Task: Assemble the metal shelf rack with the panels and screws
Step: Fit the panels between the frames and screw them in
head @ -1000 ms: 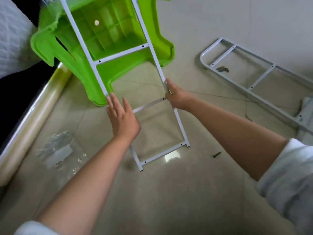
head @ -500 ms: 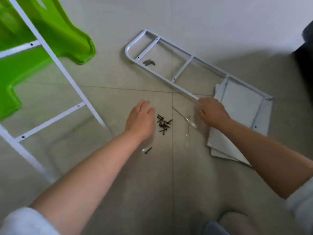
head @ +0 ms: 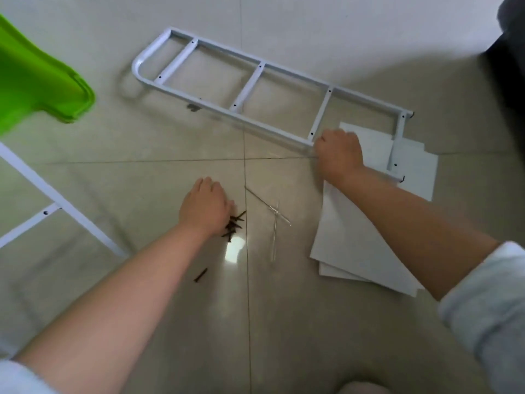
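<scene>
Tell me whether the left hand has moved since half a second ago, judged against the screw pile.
Yes. The left hand has closed in on the screw pile; its fingers now cover the pile's left edge.

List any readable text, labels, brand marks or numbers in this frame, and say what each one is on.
None can be read.
White side frame: bare painted metal, only screw holes.
White panels: blank faces.
Green plastic stool: no marking visible.
Dark screws: too small to show any stamp.

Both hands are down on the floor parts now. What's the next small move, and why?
Probably pinch one screw from the pile: the left hand already rests on it, while the right hand grips the side frame lying partly over the white panels.
</scene>
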`<move>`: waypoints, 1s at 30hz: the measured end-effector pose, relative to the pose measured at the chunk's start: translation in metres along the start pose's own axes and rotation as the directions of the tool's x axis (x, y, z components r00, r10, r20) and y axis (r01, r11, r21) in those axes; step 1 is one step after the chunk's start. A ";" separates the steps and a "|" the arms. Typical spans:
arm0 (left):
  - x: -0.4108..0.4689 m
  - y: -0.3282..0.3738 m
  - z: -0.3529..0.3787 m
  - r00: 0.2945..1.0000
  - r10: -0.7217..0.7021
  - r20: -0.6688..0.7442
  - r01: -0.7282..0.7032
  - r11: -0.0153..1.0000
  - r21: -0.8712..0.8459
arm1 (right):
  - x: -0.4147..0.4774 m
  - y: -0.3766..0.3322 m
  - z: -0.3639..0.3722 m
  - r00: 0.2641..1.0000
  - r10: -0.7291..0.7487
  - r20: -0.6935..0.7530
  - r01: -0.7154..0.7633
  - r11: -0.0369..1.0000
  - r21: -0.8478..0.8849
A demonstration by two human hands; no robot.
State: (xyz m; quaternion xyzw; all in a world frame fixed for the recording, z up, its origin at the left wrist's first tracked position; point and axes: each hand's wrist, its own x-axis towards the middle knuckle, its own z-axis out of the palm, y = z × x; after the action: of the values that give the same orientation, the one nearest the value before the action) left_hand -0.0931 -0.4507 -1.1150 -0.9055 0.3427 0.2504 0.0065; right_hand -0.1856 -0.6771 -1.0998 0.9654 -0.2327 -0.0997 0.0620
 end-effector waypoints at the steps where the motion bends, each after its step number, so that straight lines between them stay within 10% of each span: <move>1: 0.000 -0.003 0.000 0.999 -0.013 0.044 0.013 1.000 -0.009 | 0.016 0.000 0.001 0.999 0.037 0.002 -0.037 0.998 0.054; 7: 0.000 -0.012 0.007 0.981 -0.046 0.190 0.044 0.999 0.014 | 0.070 -0.016 0.006 0.958 0.278 0.074 -0.277 0.820 0.501; 16: 0.006 -0.010 -0.005 0.959 -0.018 0.283 0.006 0.999 0.045 | 0.080 -0.004 0.011 0.963 0.079 0.258 -0.171 0.918 0.357; 22: 0.004 -0.012 -0.009 0.968 -0.023 0.251 -0.001 0.995 0.095 | 0.030 0.006 0.018 0.993 0.115 -0.024 -0.096 0.912 0.398; 30: -0.012 0.078 0.005 0.973 0.227 -0.050 -0.227 0.974 0.001 | -0.073 0.069 0.042 0.780 0.609 0.143 -0.615 0.704 0.354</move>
State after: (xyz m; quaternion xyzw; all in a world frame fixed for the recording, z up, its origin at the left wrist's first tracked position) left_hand -0.1513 -0.5017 -1.1016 -0.8664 0.4432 0.2275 -0.0330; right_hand -0.2887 -0.7079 -1.1177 0.8253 -0.5549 -0.0333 -0.0991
